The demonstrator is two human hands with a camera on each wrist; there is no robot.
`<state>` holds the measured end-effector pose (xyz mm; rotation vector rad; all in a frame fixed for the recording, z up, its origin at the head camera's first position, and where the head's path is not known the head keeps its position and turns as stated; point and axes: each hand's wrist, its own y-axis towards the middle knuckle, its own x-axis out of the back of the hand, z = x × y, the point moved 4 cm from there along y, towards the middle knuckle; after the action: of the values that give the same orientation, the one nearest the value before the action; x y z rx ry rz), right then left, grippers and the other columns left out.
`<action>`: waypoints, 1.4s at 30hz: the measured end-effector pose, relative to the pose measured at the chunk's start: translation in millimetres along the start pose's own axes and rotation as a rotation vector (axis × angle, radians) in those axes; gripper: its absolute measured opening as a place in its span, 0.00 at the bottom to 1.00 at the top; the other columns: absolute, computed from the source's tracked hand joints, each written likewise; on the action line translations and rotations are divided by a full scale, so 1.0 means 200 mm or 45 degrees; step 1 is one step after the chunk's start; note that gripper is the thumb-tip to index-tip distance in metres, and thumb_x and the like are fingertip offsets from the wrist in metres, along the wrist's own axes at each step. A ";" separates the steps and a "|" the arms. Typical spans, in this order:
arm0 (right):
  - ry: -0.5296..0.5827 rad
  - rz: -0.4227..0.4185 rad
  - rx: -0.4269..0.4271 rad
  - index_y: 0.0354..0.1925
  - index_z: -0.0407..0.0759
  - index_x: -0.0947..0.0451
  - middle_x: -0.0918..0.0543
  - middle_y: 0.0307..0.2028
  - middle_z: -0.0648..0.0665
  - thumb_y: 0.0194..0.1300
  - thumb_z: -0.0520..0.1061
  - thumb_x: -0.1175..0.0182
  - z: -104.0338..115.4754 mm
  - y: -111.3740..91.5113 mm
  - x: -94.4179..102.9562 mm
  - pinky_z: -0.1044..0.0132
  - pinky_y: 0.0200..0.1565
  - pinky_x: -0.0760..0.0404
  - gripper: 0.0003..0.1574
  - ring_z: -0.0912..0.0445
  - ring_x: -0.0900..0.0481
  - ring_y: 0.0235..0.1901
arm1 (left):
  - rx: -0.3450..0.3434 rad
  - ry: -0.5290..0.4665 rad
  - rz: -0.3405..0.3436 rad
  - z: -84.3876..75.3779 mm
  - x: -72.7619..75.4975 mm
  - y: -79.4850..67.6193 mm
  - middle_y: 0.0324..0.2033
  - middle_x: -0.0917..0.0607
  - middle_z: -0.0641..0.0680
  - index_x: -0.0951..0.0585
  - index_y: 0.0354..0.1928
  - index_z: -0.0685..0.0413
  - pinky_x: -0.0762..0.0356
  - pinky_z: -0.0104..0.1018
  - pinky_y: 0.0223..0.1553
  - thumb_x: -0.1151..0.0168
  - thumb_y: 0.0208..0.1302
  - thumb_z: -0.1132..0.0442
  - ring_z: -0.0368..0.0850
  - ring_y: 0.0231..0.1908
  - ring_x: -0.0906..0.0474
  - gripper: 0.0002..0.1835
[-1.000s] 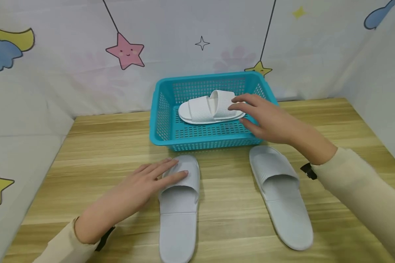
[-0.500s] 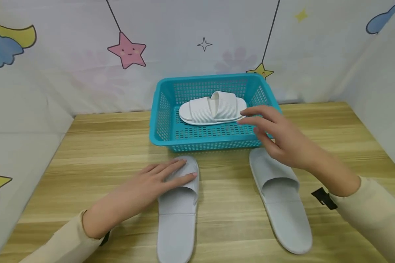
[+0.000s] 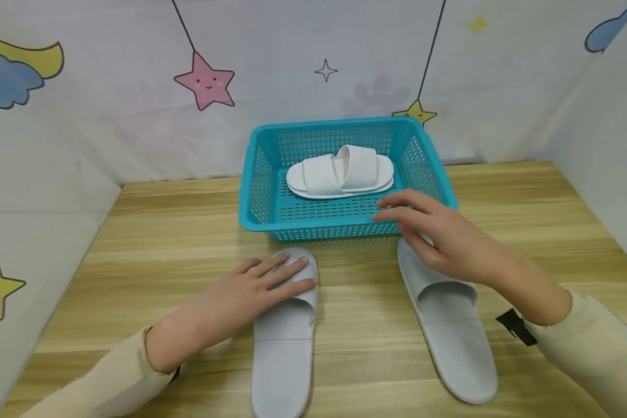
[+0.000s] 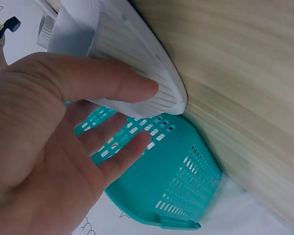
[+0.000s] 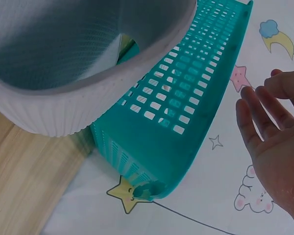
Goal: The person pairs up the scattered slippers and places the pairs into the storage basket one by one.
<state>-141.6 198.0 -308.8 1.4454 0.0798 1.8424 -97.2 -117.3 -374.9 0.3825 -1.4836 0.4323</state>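
Note:
Two grey slippers lie sole-down on the wooden table. My left hand (image 3: 235, 302) is at the ribbed strap of the left slipper (image 3: 282, 371), its fingers spread straight over it; whether they touch is hard to tell. In the left wrist view the thumb lies across that strap (image 4: 130, 46). Over the toe of the right slipper (image 3: 462, 354) hovers my right hand (image 3: 444, 241), fingers loosely bent, holding nothing. Its fingertips are by the front rim of a teal basket (image 3: 319, 225). White slippers (image 3: 363, 168) lie sideways inside the basket, stacked or nested together.
The basket stands at the back of the table (image 3: 172, 232), close to a white cloth backdrop (image 3: 271, 58) with printed stars and clouds. Bare wood shows between the two grey slippers. Cloth walls also flank the table on both sides.
My right hand has drawn back from the white slippers in the basket, toward me, to above the right grey slipper. The left hand has shifted slightly rightward across the left slipper's strap.

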 end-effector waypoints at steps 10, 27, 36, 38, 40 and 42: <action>-0.065 0.178 -0.064 0.66 0.43 0.21 0.20 0.62 0.47 0.70 0.23 0.42 0.02 -0.05 -0.01 0.65 0.49 0.18 0.31 0.53 0.18 0.57 | -0.036 0.068 -0.046 0.01 -0.02 0.01 0.79 0.31 0.56 0.34 0.81 0.40 0.21 0.56 0.63 0.30 0.67 0.75 0.57 0.76 0.31 0.44; -0.160 0.423 -0.121 0.68 0.48 0.21 0.21 0.67 0.48 0.62 0.18 0.44 -0.01 -0.20 0.03 0.45 0.60 0.18 0.43 0.46 0.22 0.66 | -0.021 0.028 -0.021 0.02 -0.02 0.01 0.79 0.32 0.56 0.34 0.81 0.40 0.21 0.59 0.63 0.32 0.69 0.76 0.59 0.75 0.30 0.43; -0.186 0.510 -0.120 0.68 0.58 0.21 0.23 0.68 0.46 0.55 0.15 0.42 -0.04 -0.29 0.06 0.41 0.57 0.18 0.53 0.44 0.22 0.65 | -0.030 -0.013 -0.037 0.02 -0.03 0.01 0.79 0.31 0.58 0.34 0.81 0.41 0.20 0.58 0.61 0.32 0.69 0.76 0.60 0.75 0.30 0.43; -0.185 0.546 -0.152 0.69 0.58 0.21 0.23 0.69 0.44 0.55 0.15 0.40 -0.05 -0.31 0.06 0.40 0.57 0.17 0.54 0.42 0.23 0.66 | -0.033 -0.042 -0.034 0.02 -0.03 0.01 0.79 0.32 0.58 0.34 0.81 0.42 0.20 0.58 0.62 0.33 0.69 0.77 0.62 0.75 0.30 0.43; -0.180 0.591 -0.201 0.70 0.59 0.21 0.24 0.70 0.43 0.55 0.15 0.39 -0.06 -0.33 0.06 0.39 0.57 0.18 0.55 0.40 0.24 0.68 | -0.033 -0.067 -0.030 0.02 -0.03 0.01 0.79 0.32 0.59 0.34 0.81 0.42 0.20 0.59 0.63 0.33 0.69 0.77 0.62 0.75 0.30 0.43; -0.157 0.644 -0.276 0.70 0.60 0.21 0.25 0.72 0.43 0.57 0.15 0.40 -0.07 -0.35 0.06 0.39 0.59 0.18 0.54 0.38 0.25 0.69 | -0.034 -0.087 -0.024 0.03 -0.04 0.01 0.79 0.32 0.59 0.34 0.81 0.42 0.21 0.59 0.64 0.33 0.69 0.77 0.63 0.75 0.30 0.43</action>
<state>-116.3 259.4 -338.0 1.5105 -0.5784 2.0681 -102.7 -119.2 -381.7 0.3933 -1.5494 0.3870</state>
